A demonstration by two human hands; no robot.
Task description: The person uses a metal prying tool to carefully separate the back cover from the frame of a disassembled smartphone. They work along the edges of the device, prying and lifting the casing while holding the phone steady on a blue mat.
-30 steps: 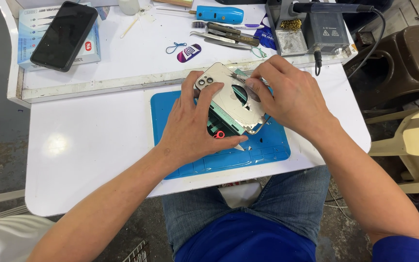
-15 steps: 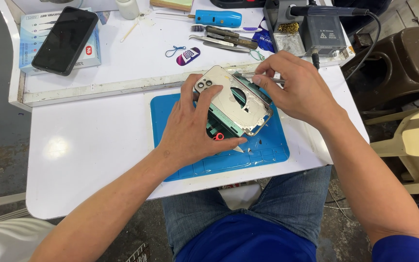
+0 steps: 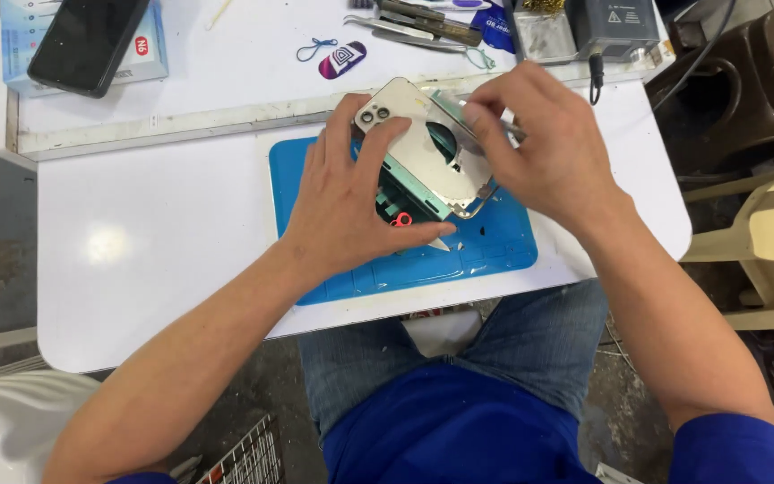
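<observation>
On the white table (image 3: pixel 154 242), a blue mat (image 3: pixel 494 246) lies nearest. On this mat the left hand (image 3: pixel 356 202) presses flat, fingers spread, an opened phone (image 3: pixel 423 148). The right hand (image 3: pixel 539 148) pinches its far edge. It seems thin, stiff and fragile; best held by the edges.

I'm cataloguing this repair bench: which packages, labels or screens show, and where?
Dark phone: far left, black blank screen, lying on a box.
Box: pale blue, flat, under that phone.
Oval sticker: purple and white, far middle.
Grey unit: far right, with a triangular warning label.
</observation>
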